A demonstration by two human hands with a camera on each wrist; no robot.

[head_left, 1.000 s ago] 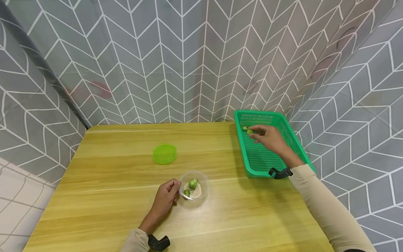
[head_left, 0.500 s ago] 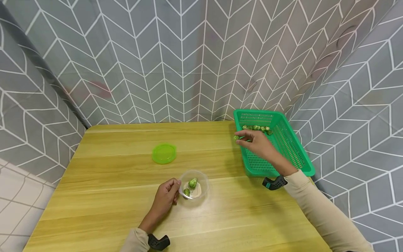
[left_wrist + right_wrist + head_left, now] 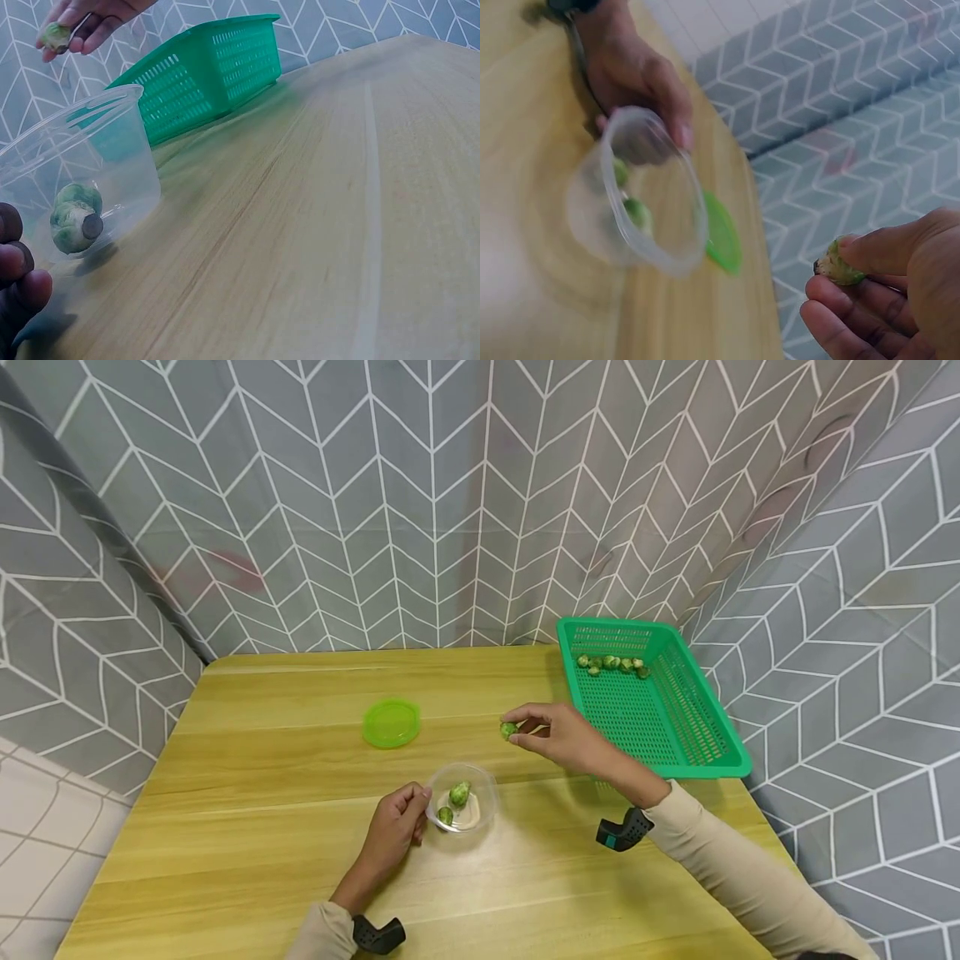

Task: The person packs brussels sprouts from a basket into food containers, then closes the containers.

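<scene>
Thumb and fingers of the right hand (image 3: 558, 739), closed in a pinch, had swung off the green plastic basket (image 3: 618, 703), now right of the grip, towards the clear plastic tub (image 3: 487, 793) nearer the person, left of it, so the gripped Brussels sprout (image 3: 508, 730) was between the two; the sleeved forearm (image 3: 738, 872) trailed back rightwards, while the left hand (image 3: 393, 822) held the tub's rim

Even, fairly bright room light, pale glare on the tabletop (image 3: 525, 868) near the plastic tub (image 3: 469, 815), soft shadow beside the green basket (image 3: 633, 714), curtain (image 3: 300, 527) pattern stretching toward the head view's edges, wrist views hazier, left hand (image 3: 641, 82) blurred in the right.
</scene>
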